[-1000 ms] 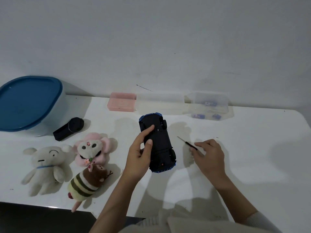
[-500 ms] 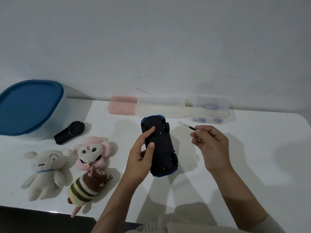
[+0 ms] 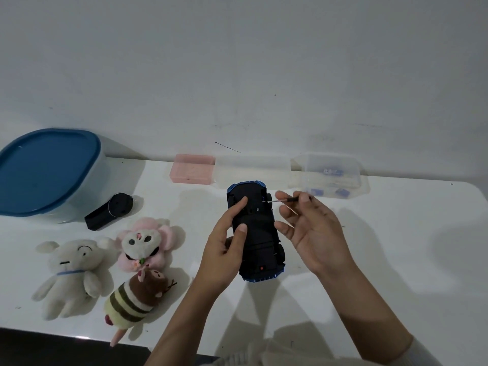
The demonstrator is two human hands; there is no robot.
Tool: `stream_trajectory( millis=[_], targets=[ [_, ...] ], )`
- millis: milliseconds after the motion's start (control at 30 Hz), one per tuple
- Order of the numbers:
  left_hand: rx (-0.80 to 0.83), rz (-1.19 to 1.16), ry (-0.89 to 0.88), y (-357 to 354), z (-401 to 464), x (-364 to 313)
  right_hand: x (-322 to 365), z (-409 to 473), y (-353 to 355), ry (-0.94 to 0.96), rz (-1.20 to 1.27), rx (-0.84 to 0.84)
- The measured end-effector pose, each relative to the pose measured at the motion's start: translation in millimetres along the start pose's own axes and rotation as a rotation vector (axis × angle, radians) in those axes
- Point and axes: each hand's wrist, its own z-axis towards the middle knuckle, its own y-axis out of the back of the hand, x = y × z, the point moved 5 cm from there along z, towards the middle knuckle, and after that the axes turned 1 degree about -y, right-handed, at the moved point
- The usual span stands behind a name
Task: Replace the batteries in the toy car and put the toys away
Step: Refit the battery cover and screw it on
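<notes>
A blue toy car lies upside down on the white table, black underside up. My left hand grips its left side, thumb and forefinger on the underside. My right hand pinches a thin screwdriver between thumb and forefinger, other fingers spread, its tip at the car's far right part near a wheel. Three plush toys lie at the left: a white one, a pink one and a striped brown one.
A white bin with a blue lid stands at the far left. A black remote lies beside it. A pink box and a clear box with small blue items sit against the wall.
My right hand lifted the screwdriver off the table and swung it left, bringing its tip to the car's underside. My left hand kept hold of the car.
</notes>
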Motion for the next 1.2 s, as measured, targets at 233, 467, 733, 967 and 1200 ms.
stream_trajectory(
  millis=[233,467,733,967,1200],
  targets=[
    [-0.043,-0.025,0.015,0.9,0.4,-3.7,3.8,-2.8,-1.0,0.186,-0.129,-0.086],
    [-0.087,-0.036,0.009,-1.2,-1.3,-13.6,9.0,-12.6,-8.5,0.411,-0.442,-0.141],
    [-0.120,-0.068,0.000,-3.5,-1.8,-21.5,8.4,-19.1,-8.8,0.543,-0.423,-0.261],
    [-0.123,-0.078,-0.014,-4.7,-2.0,-24.9,3.6,-22.1,-11.1,0.639,-0.492,-0.267],
    [-0.128,-0.062,-0.013,-4.4,-4.0,-26.5,3.4,-19.1,-11.4,0.622,-0.466,-0.242]
  ],
)
